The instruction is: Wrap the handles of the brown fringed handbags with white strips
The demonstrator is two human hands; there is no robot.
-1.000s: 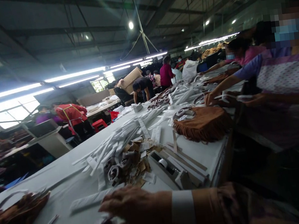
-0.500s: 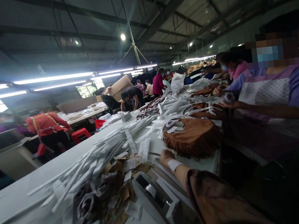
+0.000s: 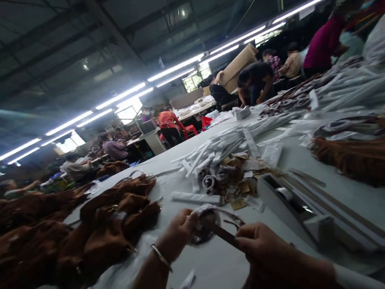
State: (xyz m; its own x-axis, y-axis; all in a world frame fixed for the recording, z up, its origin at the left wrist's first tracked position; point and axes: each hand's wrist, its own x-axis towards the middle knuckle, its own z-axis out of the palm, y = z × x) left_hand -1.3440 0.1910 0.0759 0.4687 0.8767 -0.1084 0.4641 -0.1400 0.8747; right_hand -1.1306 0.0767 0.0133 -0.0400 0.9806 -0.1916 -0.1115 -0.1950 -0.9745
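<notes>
My left hand [image 3: 183, 226], with a bangle at its wrist, grips a coiled strap [image 3: 203, 236] that looks partly covered in pale wrap. From the coil a flat brown length runs to my right hand [image 3: 264, 243], which pinches it between thumb and fingers. Both hands are just above the pale tabletop [image 3: 224, 275]. Below them, at the bottom edge, part of a brown bag [image 3: 260, 285] shows, mostly hidden by my right arm. A tape dispenser [image 3: 289, 203] stands to the right of my hands.
Brown bags [image 3: 98, 229] are heaped at the left beside clear plastic [image 3: 114, 283]. Ahead lie wrapped strap rolls [image 3: 213, 179], brown paper scraps and white strips [image 3: 220, 146]. A fringed brown bag [image 3: 360, 153] lies at the right. Several people work farther back.
The view has swung left and tilted. My right hand, earlier stretched out near the fringed bag, is now close in on the strap. My left hand has come into view holding the coil.
</notes>
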